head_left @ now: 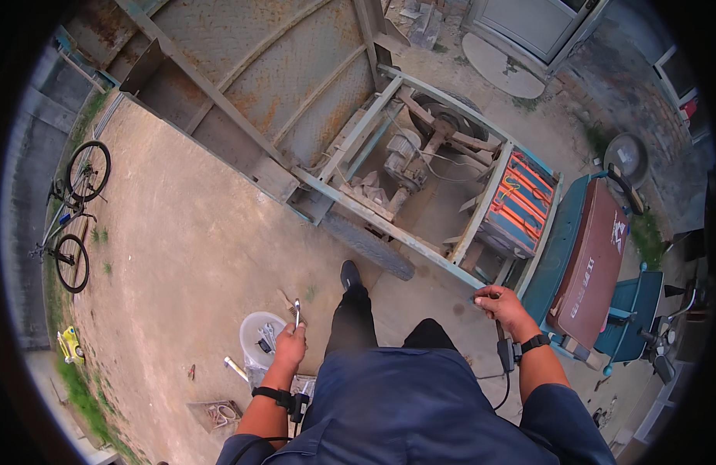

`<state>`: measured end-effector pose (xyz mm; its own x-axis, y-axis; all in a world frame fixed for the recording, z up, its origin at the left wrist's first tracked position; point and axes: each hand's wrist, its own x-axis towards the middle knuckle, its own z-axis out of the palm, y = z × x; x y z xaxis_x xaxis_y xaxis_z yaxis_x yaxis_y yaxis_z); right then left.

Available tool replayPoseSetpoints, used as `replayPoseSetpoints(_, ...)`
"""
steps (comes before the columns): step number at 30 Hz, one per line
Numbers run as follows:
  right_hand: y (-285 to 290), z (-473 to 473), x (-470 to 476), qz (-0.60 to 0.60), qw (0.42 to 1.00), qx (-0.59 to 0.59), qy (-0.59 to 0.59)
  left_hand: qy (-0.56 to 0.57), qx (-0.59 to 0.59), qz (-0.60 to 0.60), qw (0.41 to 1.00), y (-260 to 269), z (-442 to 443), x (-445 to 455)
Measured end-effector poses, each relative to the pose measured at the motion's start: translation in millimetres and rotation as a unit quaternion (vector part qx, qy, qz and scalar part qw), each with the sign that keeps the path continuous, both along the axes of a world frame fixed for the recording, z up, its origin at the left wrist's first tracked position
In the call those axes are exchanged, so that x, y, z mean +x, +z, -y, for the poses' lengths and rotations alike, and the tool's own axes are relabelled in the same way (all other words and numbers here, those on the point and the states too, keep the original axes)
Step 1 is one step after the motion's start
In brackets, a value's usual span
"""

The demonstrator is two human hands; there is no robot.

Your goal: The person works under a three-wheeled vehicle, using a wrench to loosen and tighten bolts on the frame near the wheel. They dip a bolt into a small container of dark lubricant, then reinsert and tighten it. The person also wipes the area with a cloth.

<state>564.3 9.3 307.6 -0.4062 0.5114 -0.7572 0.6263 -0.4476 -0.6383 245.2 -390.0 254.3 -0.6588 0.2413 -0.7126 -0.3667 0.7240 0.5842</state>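
My left hand (290, 343) grips a metal wrench (298, 312), its head pointing away from me. Just beyond and left of that hand sits a round white basin (254, 325) with several wrenches (268, 334) inside. My right hand (498, 303) is at the near corner of the painted metal frame (439, 260) of a cargo tricycle, thumb and fingers pinched together; whether something small is between them I cannot tell. Within the frame are a motor (405, 160) with the rear axle, and a battery pack (517, 203) with orange straps. The rusty cargo bed (265, 70) is tilted up behind.
A rear tyre (366, 244) stands beside my foot. The red-brown seat (590, 256) is at the right. A hammer (236, 368), pliers (191, 372) and a tray of parts (218, 415) lie on the ground at the lower left. A bicycle (73, 215) lies at the far left.
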Motion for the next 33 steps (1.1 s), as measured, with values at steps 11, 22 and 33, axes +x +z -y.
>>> replayPoseSetpoints(11, -23.9, -50.0, -145.4, 0.004, 0.998, -0.028, 0.057, 0.179, 0.094, 0.218, 0.955, -21.3, -121.5, -112.1)
replayPoseSetpoints(22, -87.0, -139.8, -240.6, -0.044, 0.984, -0.027, 0.17, 0.259, 0.077, 0.21, 0.939, -30.7, -184.5, -107.0)
replayPoseSetpoints(33, -188.5, -171.7, -374.1, -0.066, 0.978, -0.095, 0.171, 0.279, 0.121, 0.268, 0.914, -92.5, -232.1, -131.8)
